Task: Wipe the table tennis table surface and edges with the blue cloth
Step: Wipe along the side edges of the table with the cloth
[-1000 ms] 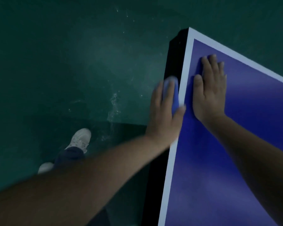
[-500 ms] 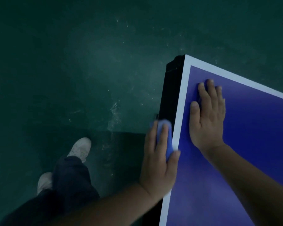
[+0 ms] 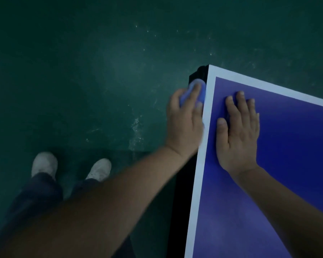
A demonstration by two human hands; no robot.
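Observation:
The table tennis table [image 3: 287,164] has a blue top with a white border line [image 3: 199,175] and a black side edge [image 3: 183,192]; its corner is near the upper middle. My left hand [image 3: 185,125] holds the bunched blue cloth [image 3: 200,86], fingers curved over it, and presses it against the black side edge just below the corner. My right hand [image 3: 239,135] lies flat on the blue top beside the border line, fingers straight and pointing toward the corner.
A dark green floor [image 3: 82,71] with scuffs and pale specks stretches to the left and beyond the table. My two white shoes [image 3: 44,164] [image 3: 99,169] and dark trouser legs stand to the left of the table edge.
My left hand has slid the cloth along the side edge away from me, up to the corner. My right hand stays flat on the top. Both feet now show.

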